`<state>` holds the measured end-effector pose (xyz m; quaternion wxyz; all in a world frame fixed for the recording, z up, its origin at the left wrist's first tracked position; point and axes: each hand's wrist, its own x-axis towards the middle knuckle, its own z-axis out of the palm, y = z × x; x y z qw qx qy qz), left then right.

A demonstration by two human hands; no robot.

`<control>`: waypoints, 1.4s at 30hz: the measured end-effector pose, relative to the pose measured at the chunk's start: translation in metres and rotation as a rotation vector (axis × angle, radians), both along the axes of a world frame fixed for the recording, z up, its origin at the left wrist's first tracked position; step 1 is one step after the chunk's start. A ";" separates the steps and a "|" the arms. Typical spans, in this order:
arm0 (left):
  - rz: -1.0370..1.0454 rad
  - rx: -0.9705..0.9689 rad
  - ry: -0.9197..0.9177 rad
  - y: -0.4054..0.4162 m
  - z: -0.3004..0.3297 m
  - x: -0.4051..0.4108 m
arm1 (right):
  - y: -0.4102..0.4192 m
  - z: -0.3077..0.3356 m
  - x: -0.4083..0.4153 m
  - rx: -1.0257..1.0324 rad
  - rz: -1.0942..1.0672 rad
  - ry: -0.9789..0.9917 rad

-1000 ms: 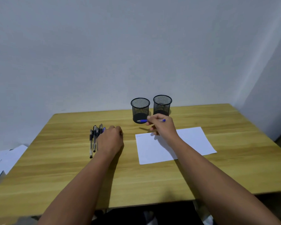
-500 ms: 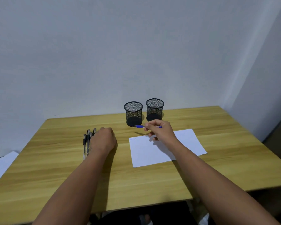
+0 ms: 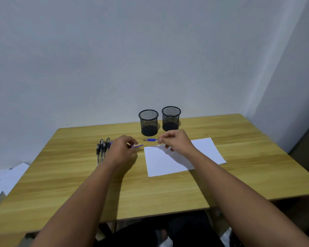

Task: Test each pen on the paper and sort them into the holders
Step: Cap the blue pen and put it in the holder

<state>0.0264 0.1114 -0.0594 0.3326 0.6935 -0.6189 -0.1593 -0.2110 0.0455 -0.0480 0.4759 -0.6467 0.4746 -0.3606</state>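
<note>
- Two mesh holders (image 3: 148, 123) (image 3: 171, 119) stand side by side just behind the paper (image 3: 178, 157) on the table (image 3: 61, 175).
- Right hand (image 3: 177, 142) pinches the blue pen (image 3: 151, 139), uncapped, tip pointing left, above the paper's far left corner.
- Left hand (image 3: 122, 149) pinches the blue cap (image 3: 137, 145) just left of the paper.
- Remaining pens (image 3: 102, 150) lie bunched further left of the paper, beside the left hand.

Uncapped blue pen (image 3: 151, 139) held level, tip leftward, above white paper's (image 3: 169, 163) far-left corner. Blue cap (image 3: 138, 145) just left. Capped pens (image 3: 102, 150) bunched on counter. Two black mesh holders (image 3: 149, 122) upright behind.
</note>
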 end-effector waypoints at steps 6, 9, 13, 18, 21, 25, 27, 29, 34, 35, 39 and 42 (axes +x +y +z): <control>-0.040 0.015 0.101 0.010 0.013 -0.005 | 0.005 0.003 -0.012 0.014 0.009 0.046; -0.043 0.059 0.154 0.011 0.015 -0.007 | 0.008 0.005 -0.016 0.028 0.023 0.065; -0.058 0.094 0.178 0.011 0.019 -0.010 | 0.010 0.006 -0.019 0.042 0.027 0.065; -0.086 0.109 0.220 0.010 0.021 -0.011 | 0.011 0.005 -0.025 0.073 0.036 0.051; -0.078 0.121 0.228 0.009 0.022 -0.013 | 0.011 0.004 -0.027 0.077 0.037 0.050; -0.078 0.122 0.364 0.010 0.026 -0.019 | 0.012 0.005 -0.029 0.087 0.045 0.038; -0.076 0.104 0.558 0.010 0.029 -0.020 | 0.012 0.005 -0.031 0.103 0.063 0.015; -0.091 0.105 0.676 0.011 0.034 -0.023 | 0.013 0.005 -0.032 0.119 0.084 -0.017; -0.039 0.066 0.858 0.008 0.040 -0.033 | 0.013 0.005 -0.026 0.139 0.116 -0.074; -0.008 0.043 0.899 0.006 0.040 -0.035 | 0.012 0.005 -0.024 0.145 0.119 -0.097; 0.103 -0.043 0.905 -0.003 0.041 -0.048 | 0.014 0.007 -0.012 0.123 0.088 -0.151; 0.131 -0.092 0.878 -0.009 0.045 -0.060 | 0.013 0.008 -0.007 0.094 0.021 -0.223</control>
